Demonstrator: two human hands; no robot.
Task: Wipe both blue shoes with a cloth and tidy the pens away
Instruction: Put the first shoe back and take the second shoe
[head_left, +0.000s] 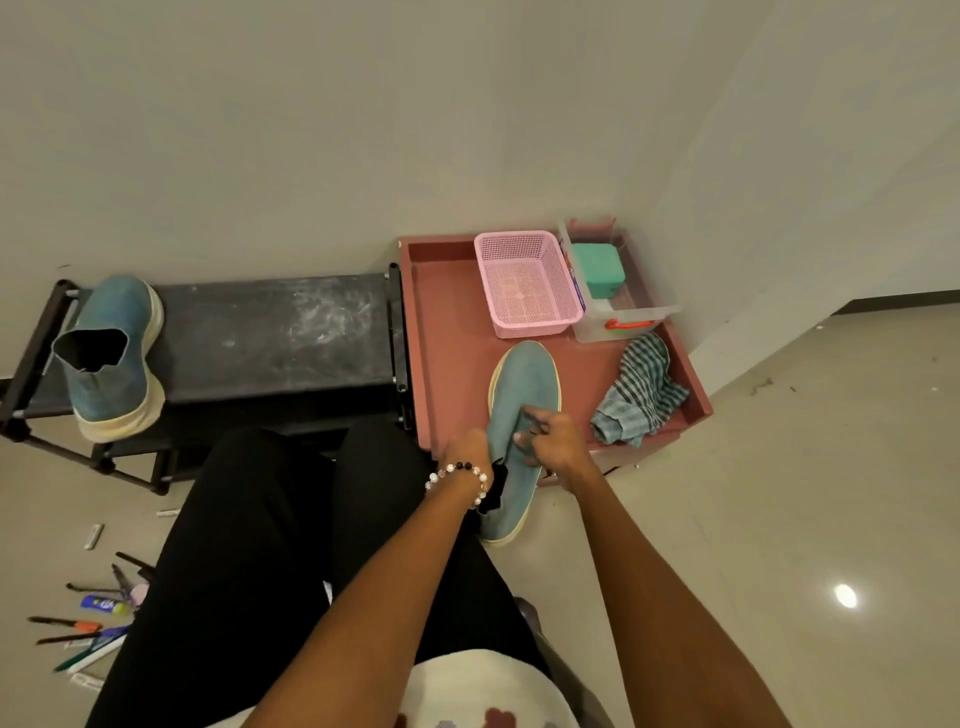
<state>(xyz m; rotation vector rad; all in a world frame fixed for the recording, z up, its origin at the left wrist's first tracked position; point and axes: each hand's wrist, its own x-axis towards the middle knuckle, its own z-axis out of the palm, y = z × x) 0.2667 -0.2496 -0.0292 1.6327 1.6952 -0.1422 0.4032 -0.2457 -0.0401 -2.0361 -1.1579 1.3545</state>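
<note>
One blue shoe (522, 387) lies toe-forward across the front rim of a reddish tray (447, 332), its heel hanging over the floor. My left hand (467, 448), with a bead bracelet at the wrist, grips the shoe's left side near the collar. My right hand (550, 439) pinches the upper from the right. The second blue shoe (111, 358) stands on a low black rack (270, 338) at the left. A striped cloth (641, 389) lies crumpled in the tray's right corner. Several pens (88, 629) are scattered on the floor at lower left.
A pink mesh basket (527, 283) and a clear box (623, 306) holding a green container stand at the tray's back. My black-trousered legs fill the centre foreground. A wall runs behind the rack and tray; tiled floor lies to the right.
</note>
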